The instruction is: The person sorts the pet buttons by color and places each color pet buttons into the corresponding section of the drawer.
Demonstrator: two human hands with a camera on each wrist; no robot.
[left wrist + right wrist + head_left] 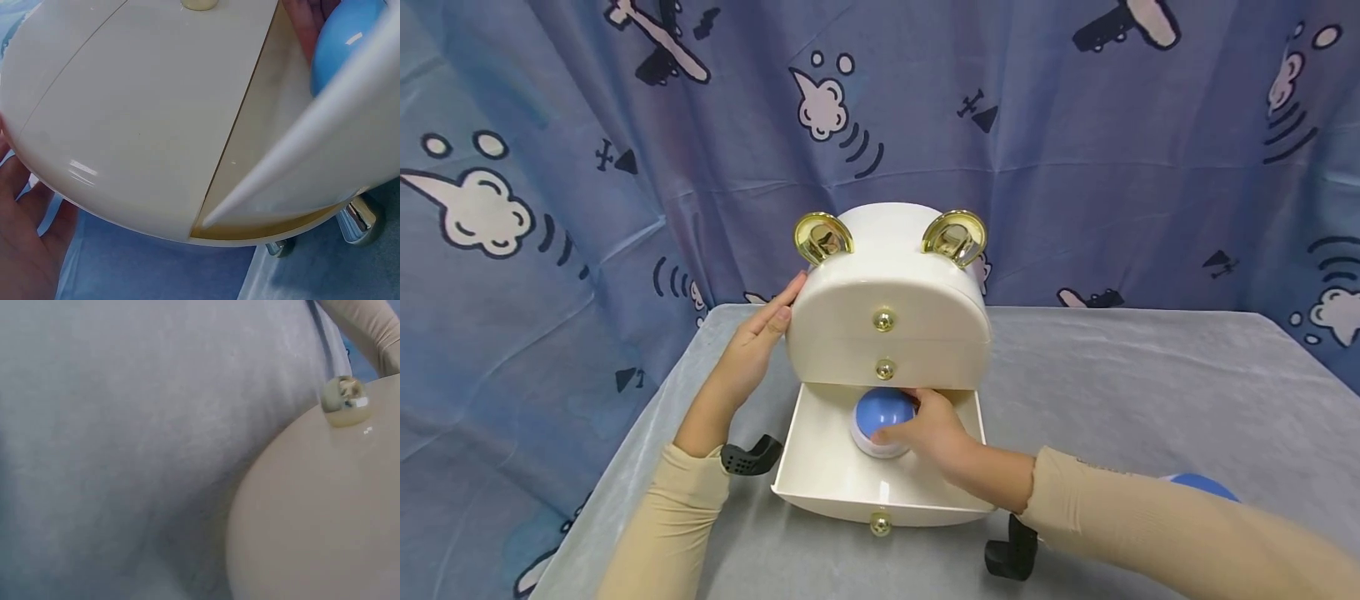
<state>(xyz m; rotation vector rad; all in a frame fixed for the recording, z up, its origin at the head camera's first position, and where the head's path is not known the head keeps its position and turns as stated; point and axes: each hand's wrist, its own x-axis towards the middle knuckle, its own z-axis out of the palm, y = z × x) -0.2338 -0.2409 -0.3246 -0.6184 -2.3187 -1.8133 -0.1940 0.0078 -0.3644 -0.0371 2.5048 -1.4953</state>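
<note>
A white rounded drawer box [891, 292] with two gold ear-shaped pieces stands on the table. Its bottom drawer [820, 477] is pulled out, while the two upper fronts are closed. Inside the drawer, my right hand [936, 431] holds a round object with a blue dome and white base [883, 410], thumb at its front and fingers around its right side. My left hand [747, 354] rests against the box's left side, its fingers extended along the wall. The left wrist view shows the blue dome [340, 44] beside right-hand fingers. The right wrist view catches only the drawer front [319, 506] and its gold knob [345, 401].
Grey cloth [1112, 375] covers the table. At the right, another blue item [1206, 483] is mostly hidden behind my right sleeve. A blue patterned curtain [925, 100] hangs close behind the box. Short metallic feet [357, 220] carry the box.
</note>
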